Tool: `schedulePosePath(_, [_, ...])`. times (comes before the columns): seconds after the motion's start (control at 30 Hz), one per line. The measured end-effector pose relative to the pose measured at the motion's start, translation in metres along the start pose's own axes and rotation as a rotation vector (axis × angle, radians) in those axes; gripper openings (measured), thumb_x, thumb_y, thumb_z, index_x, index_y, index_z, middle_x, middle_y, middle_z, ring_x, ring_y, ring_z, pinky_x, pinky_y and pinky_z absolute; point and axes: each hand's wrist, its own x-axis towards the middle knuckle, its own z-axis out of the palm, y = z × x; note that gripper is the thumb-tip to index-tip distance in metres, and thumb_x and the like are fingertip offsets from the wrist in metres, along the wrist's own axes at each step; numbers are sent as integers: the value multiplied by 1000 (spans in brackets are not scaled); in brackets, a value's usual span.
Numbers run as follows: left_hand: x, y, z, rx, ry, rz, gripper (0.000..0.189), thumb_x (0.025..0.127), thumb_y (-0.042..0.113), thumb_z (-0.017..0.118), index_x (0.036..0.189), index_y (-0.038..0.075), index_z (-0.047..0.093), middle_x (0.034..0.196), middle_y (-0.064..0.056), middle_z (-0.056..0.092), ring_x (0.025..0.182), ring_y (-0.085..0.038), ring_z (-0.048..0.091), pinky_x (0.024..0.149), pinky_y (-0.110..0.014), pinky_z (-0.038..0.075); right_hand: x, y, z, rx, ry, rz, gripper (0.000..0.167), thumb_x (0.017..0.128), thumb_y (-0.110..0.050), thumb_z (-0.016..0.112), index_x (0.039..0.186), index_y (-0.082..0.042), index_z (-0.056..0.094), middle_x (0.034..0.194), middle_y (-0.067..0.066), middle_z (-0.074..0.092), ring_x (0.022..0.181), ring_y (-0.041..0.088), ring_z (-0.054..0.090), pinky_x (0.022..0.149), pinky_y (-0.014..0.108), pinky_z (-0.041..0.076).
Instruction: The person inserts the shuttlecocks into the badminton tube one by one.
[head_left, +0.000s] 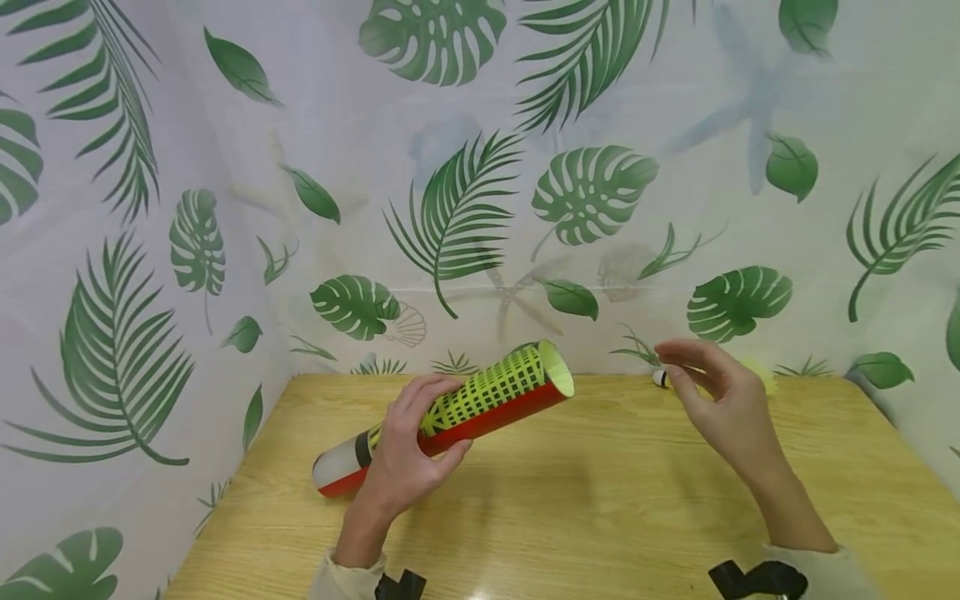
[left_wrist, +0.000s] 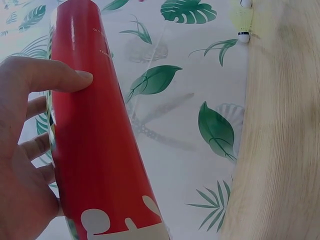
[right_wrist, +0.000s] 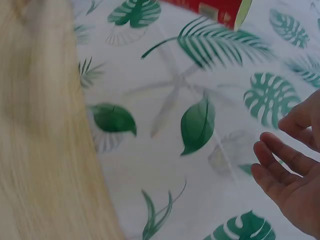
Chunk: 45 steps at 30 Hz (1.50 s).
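Note:
My left hand (head_left: 412, 450) grips a shuttlecock tube (head_left: 501, 392) round its middle. The tube is red with a yellow-green checked side and a pale grey end; it tilts so its open yellow-green mouth points up and to the right. In the left wrist view its red side (left_wrist: 95, 130) faces the camera, with the thumb lying across it. My right hand (head_left: 723, 408) is raised to the right of the mouth, fingers loosely bent, holding nothing. Behind it, a shuttlecock with a white cork (head_left: 661, 378) lies at the table's back edge, largely hidden by the hand.
Yellow shuttlecocks (left_wrist: 243, 36) show by the table's back edge in the left wrist view. The wooden table (head_left: 570, 517) ends at a white cloth backdrop (head_left: 480, 108) printed with green leaves, which also rises along the left and right sides.

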Motion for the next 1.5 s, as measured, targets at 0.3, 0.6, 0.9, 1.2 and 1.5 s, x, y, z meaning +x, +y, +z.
schedulePosePath(0.3, [-1, 0, -3, -4, 6, -20, 68, 80, 14, 84, 141, 23, 58, 140, 3, 55, 122, -19, 54, 95, -45, 50, -2, 47, -10, -220, 51, 99, 28, 97, -4, 68, 125, -3, 68, 118, 0, 67, 109, -3, 60, 90, 7, 45])
schedulePosePath(0.6, [0, 1, -4, -2, 10, -17, 68, 80, 15, 84, 141, 24, 58, 141, 3, 55, 123, -18, 53, 96, -45, 50, -8, 90, -17, -347, 84, 219, 26, 99, -14, 66, 121, -1, 68, 117, 14, 66, 105, 10, 59, 85, 8, 46])
schedulePosePath(0.9, [2, 0, -5, -4, 9, 4, 67, 80, 14, 83, 141, 22, 57, 140, 1, 55, 122, -19, 54, 95, -45, 50, -16, 116, -19, -370, 46, 377, 31, 101, -14, 61, 126, 3, 65, 128, 30, 56, 114, 48, 59, 79, 14, 49])
schedulePosePath(1.2, [0, 0, -6, 2, 11, -6, 67, 80, 15, 84, 141, 22, 58, 140, 2, 55, 123, -20, 54, 96, -48, 48, -18, 139, -11, -374, 11, 457, 29, 101, -9, 60, 125, 5, 65, 125, 30, 63, 112, 46, 62, 86, 48, 53])
schedulePosePath(1.5, [-1, -1, -5, -2, 14, -7, 67, 80, 15, 83, 141, 23, 58, 140, 2, 56, 123, -19, 54, 97, -47, 48, -19, 147, -9, -406, 35, 482, 25, 99, -9, 61, 119, 4, 70, 116, 28, 69, 104, 43, 66, 81, 41, 51])
